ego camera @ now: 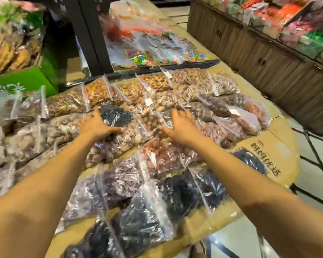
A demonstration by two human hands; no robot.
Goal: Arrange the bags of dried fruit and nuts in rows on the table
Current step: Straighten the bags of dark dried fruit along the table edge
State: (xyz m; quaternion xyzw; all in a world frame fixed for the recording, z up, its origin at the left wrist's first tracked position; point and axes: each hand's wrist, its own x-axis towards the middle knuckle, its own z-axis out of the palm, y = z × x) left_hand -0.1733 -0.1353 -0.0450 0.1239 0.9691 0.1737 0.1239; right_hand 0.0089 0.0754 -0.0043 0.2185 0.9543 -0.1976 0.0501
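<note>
Both hands are reaching across a table spread with clear zip bags of dried fruit and nuts; the left hand (97, 125) is lying spread and open-palmed on a bag of pale, knobbly nuts (125, 135), fingers pressing its near end rather than closing round it; the right hand (181, 125) is likewise open, fingers splayed, resting on a bag of round brown nuts (153, 121) just beside it, gripping nothing. Between the two hands a bag of small black pieces (117, 116) is sitting partly on top of its neighbours, seemingly out of line. Around them the bags are already lying in rough overlapping rows on flattened cardboard (280, 144): golden nuts at the far edge, reddish fruit (162, 157) in the middle, dark fruit (144, 224) nearest the camera. Each bag is looking plump, soft and fairly heavy, its film slick and crinkly; the contents would probably shift under a one-sided pull, so taking both ends, or the sealed strip with a palm beneath, seems safest. Motion blur is smearing the near bags and forearms; labels are unreadable; the table edge is hidden under cardboard, and bags at the left are running out of view.
</note>
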